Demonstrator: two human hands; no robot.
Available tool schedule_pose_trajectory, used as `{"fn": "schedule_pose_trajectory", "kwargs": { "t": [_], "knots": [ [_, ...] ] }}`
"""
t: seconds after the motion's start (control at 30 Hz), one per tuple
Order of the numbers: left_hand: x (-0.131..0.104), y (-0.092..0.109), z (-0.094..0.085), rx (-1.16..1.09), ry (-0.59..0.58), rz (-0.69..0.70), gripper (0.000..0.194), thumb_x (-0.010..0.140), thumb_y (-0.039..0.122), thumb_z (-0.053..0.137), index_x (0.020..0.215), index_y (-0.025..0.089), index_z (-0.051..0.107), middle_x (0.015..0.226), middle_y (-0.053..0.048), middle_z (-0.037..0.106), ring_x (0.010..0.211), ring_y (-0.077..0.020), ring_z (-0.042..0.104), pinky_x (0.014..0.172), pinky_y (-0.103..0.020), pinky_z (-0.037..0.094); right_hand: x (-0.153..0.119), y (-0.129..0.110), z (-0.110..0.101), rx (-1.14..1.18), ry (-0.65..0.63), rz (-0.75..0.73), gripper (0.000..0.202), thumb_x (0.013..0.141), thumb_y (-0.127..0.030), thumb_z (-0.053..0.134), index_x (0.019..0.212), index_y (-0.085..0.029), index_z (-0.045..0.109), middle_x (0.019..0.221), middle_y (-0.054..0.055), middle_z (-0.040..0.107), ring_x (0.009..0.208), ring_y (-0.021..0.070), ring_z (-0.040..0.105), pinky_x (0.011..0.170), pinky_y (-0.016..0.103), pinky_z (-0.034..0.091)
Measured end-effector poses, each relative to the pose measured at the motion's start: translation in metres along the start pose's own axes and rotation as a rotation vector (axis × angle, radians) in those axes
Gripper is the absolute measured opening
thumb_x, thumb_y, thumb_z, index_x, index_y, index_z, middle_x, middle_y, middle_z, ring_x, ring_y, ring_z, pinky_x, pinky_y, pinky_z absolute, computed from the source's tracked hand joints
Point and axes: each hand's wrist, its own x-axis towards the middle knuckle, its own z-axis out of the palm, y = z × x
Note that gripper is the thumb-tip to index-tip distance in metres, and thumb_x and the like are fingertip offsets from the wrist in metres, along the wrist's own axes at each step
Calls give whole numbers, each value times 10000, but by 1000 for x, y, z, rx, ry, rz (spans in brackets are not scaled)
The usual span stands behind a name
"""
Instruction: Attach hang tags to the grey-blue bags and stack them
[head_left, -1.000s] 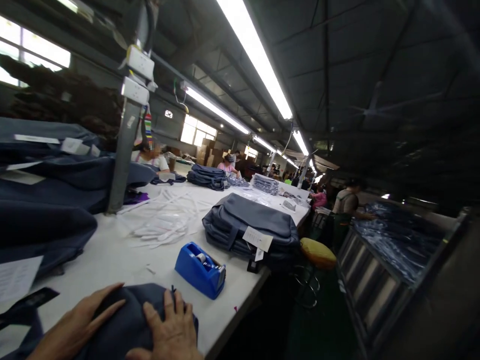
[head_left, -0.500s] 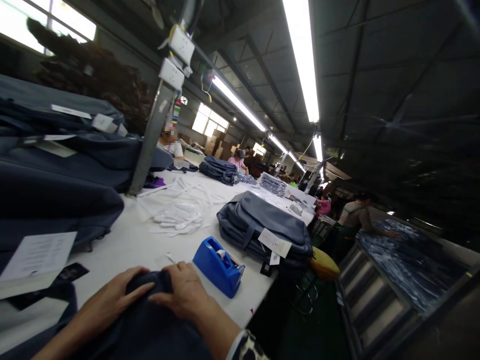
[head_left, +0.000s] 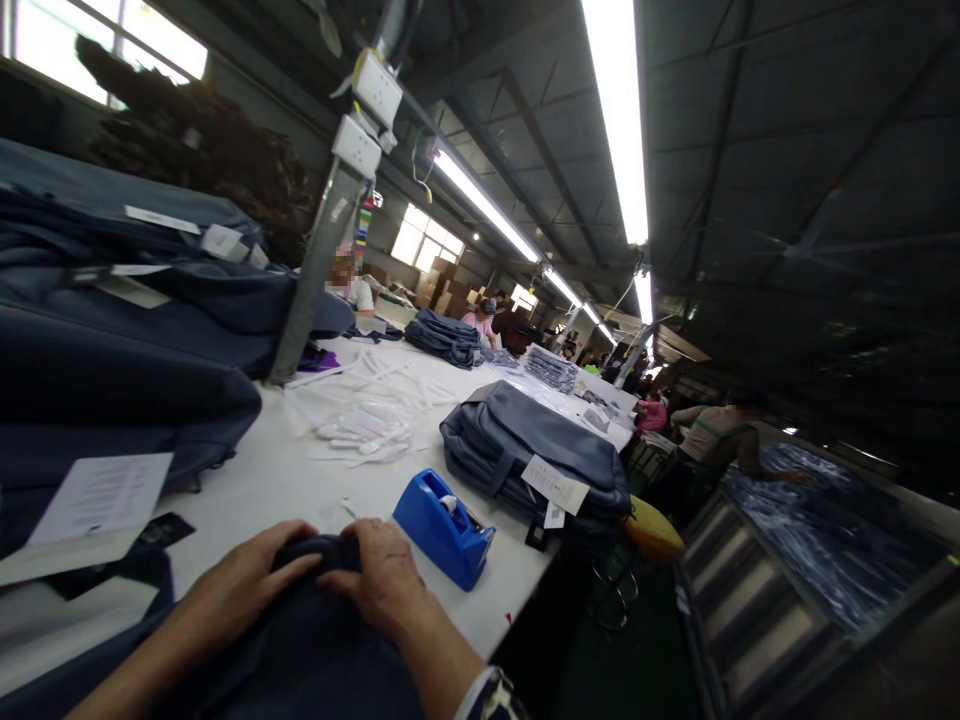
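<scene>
A dark navy bag [head_left: 300, 650] lies at the near edge of my view, its lower part cut off by the frame. My left hand [head_left: 251, 575] grips its top edge from the left, thumb on the near side and fingers over the far side. From the right, my right hand [head_left: 386, 570] pinches the same edge, the two thumbs almost meeting. Just beyond my right hand stands a blue tape dispenser [head_left: 442, 530]. To the left, a white printed tag [head_left: 101, 500] hangs on dark bag material.
Navy bags [head_left: 112, 340] are piled at the left beside a metal post [head_left: 307, 270]. More bags [head_left: 532, 440] sit stacked at the table's right edge. Clear plastic strips [head_left: 364, 425] lie mid-table. A yellow-topped stool [head_left: 652, 530] and a crate of wrapped goods [head_left: 817, 540] stand right; other people work further off.
The view has shifted slightly, so the surroundings appear a little further right. Both hands keep hold of the bag's edge, the right wrist slightly turned. At right, a co-worker leans further over the crate.
</scene>
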Motion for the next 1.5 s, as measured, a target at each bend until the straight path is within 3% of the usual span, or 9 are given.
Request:
{"fn": "schedule_pose_trajectory", "kwargs": {
  "t": [0.17, 0.37, 0.57, 0.73, 0.9, 1.13, 1.23, 1.33, 1.5],
  "knots": [
    [0, 5, -8, -92, -104, 32, 528, 791, 576, 603, 1194, 237, 632, 1127, -76, 712, 1068, -310, 650, 954, -370, 502, -5, 7, 6, -11, 20, 10, 371, 831, -464, 688, 1123, -245, 624, 1046, 45, 680, 999, 219, 623, 857, 318, 471],
    [-3, 9, -17, -14, -201, -3, 426, 790, 591, 592, 1001, 242, 713, 1034, -44, 741, 1047, -327, 661, 918, -372, 523, -5, 8, -3, 94, -6, -45, 257, 847, -442, 680, 1026, -259, 657, 956, -6, 671, 919, 164, 623, 798, 261, 469],
    [-2, 4, -10, 51, -81, -47, 524, 724, 623, 626, 1082, 246, 692, 1164, -42, 713, 1147, -349, 613, 998, -376, 475, -32, 15, -2, 72, 276, 8, 606, 674, -476, 829, 1158, -237, 554, 1109, 52, 626, 1066, 241, 573, 950, 373, 467],
    [-17, 46, -26, 98, -147, -16, 394, 805, 571, 558, 972, 229, 656, 981, -36, 730, 949, -289, 659, 816, -323, 495, -66, 21, -4, -226, 277, 61, 630, 624, -544, 834, 1087, -208, 569, 1083, 107, 622, 1053, 324, 572, 942, 502, 460],
    [-22, 82, -37, 135, -216, 14, 252, 858, 447, 542, 855, 199, 584, 806, -19, 656, 775, -204, 604, 691, -277, 420, -72, 27, -8, -385, 286, 7, 539, 707, -493, 791, 1080, -174, 567, 1047, 120, 620, 978, 307, 568, 821, 445, 477],
    [-27, 84, -46, -32, -279, 78, 323, 825, 321, 627, 1136, 237, 600, 1047, -9, 646, 919, -179, 591, 825, -276, 421, -62, 47, -6, -275, 245, -253, 259, 894, -425, 619, 793, -205, 526, 756, 14, 580, 729, 192, 560, 663, 308, 424],
    [-26, 84, -49, -55, -355, 95, 198, 832, 312, 615, 990, 198, 649, 964, -4, 650, 905, -179, 583, 821, -268, 420, -59, 51, -16, -214, 207, -297, 245, 919, -378, 589, 751, -214, 515, 736, 4, 577, 690, 173, 552, 631, 295, 421],
    [-25, 83, -48, -11, -363, 69, 149, 841, 312, 602, 909, 184, 641, 896, -4, 640, 854, -175, 579, 769, -258, 420, -55, 43, -28, -79, 174, -257, 128, 881, -329, 639, 923, -225, 576, 891, 26, 628, 824, 191, 608, 712, 313, 489],
    [-25, 83, -40, 64, -363, 76, 106, 854, 286, 594, 862, 190, 639, 909, -8, 635, 834, -164, 585, 751, -247, 420, -42, 20, -24, 108, 108, -257, 481, 767, -276, 760, 1184, -236, 524, 1087, 58, 632, 1012, 220, 614, 872, 361, 517]
  ]
}}
